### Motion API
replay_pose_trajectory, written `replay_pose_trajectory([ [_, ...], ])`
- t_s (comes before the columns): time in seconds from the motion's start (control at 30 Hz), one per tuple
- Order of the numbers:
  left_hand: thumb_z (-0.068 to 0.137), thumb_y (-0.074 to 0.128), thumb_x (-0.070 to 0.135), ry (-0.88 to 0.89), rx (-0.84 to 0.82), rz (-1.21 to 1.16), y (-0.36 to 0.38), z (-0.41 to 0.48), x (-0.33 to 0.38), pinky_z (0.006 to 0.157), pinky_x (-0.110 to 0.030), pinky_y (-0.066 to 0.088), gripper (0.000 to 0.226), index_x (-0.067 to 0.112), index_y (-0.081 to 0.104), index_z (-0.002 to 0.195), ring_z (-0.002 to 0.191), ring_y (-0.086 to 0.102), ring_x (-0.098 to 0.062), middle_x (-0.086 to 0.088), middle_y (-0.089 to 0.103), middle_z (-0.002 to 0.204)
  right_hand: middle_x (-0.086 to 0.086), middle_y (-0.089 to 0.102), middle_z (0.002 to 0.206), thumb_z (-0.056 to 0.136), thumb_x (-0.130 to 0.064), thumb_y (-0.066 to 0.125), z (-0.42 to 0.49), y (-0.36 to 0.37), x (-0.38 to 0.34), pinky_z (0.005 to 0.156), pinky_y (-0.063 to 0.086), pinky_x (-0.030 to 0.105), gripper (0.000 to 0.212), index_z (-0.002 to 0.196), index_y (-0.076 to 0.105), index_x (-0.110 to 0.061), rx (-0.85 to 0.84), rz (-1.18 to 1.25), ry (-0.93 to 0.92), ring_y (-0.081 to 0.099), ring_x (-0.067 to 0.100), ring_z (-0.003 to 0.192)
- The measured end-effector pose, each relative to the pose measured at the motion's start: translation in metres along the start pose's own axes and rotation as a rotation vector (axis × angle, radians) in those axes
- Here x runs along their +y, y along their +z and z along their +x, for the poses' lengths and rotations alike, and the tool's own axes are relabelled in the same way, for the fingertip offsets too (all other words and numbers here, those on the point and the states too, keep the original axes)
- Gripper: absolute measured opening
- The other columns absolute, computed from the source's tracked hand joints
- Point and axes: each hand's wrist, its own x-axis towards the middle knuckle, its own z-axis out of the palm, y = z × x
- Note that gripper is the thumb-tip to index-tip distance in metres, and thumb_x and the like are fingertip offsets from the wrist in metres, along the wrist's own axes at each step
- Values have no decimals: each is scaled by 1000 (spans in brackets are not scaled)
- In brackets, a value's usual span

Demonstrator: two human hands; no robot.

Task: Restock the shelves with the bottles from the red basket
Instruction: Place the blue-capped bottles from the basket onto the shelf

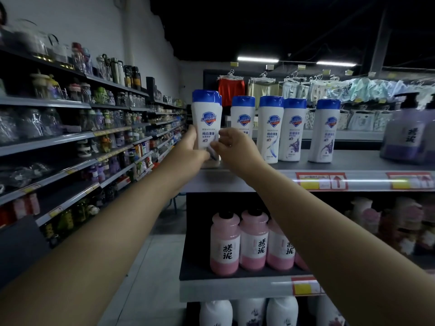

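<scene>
Blue-capped white bottle [206, 123], at the left end of the top shelf [259, 177] mid-frame, looks like stiff, slick, lightish plastic, best held low on the body where the left hand [191, 147] has its grip wrapped and the right hand [227, 141] pinches it, shelf end close on the left, next bottle [242, 118] just to the right.

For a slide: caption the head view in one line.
Left hand grips a blue-capped white bottle at the top shelf, right hand at its base, beside similar bottles.
</scene>
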Motion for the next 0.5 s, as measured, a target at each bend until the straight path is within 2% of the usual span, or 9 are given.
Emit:
replay_pose_trajectory([
  [0.1, 86, 51, -5, 31, 24, -65, 3, -8, -1, 91, -25, 46, 55, 24, 47, 133, 113, 58, -10, 4, 63, 121, 8, 60, 130, 94, -23, 57, -12, 1, -5, 84, 43, 25, 45, 135, 46, -8, 24, 6, 3, 57, 18, 116],
  [0.2, 76, 50, 6, 38, 25, -127, 6, -22, 0, 100, -30, 43, 55, 34, 51, 123, 117, 57, -7, 11, 64, 120, 9, 58, 132, 95, -25, 54, -28, 1, -9, 94, 45, 30, 45, 136, 45, -7, 76, 0, -7, 56, 19, 117],
  [0.27, 71, 51, 13, 47, 19, -168, 6, -31, 1, 107, -35, 41, 62, 28, 49, 131, 120, 56, -8, 8, 63, 125, 9, 57, 132, 95, -25, 53, -39, 1, -13, 98, 47, 38, 45, 135, 45, -7, 109, 33, -9, 57, 20, 115],
  [0.37, 66, 55, 16, 8, 45, -247, 5, -40, 4, 110, -43, 39, 77, 15, 40, 143, 122, 56, -16, -2, 59, 132, 7, 59, 127, 94, -24, 53, -55, 1, -16, 98, 47, 40, 39, 130, 47, -9, 138, 91, 13, 57, 19, 112],
  [0.43, 68, 51, 13, 4, 54, -257, 7, -45, 8, 109, -39, 40, 71, 11, 45, 138, 121, 56, -17, -4, 61, 129, 6, 60, 126, 95, -23, 53, -65, 0, -18, 100, 46, 40, 36, 128, 49, -10, 140, 159, 28, 58, 18, 113],
  [0.5, 77, 46, 8, 19, 38, -261, 14, -49, 11, 103, -27, 41, 57, 13, 46, 134, 118, 56, -7, 4, 62, 124, 6, 60, 127, 95, -24, 53, -76, -2, -20, 100, 46, 36, 36, 128, 49, -11, 144, 218, 24, 57, 16, 114],
])
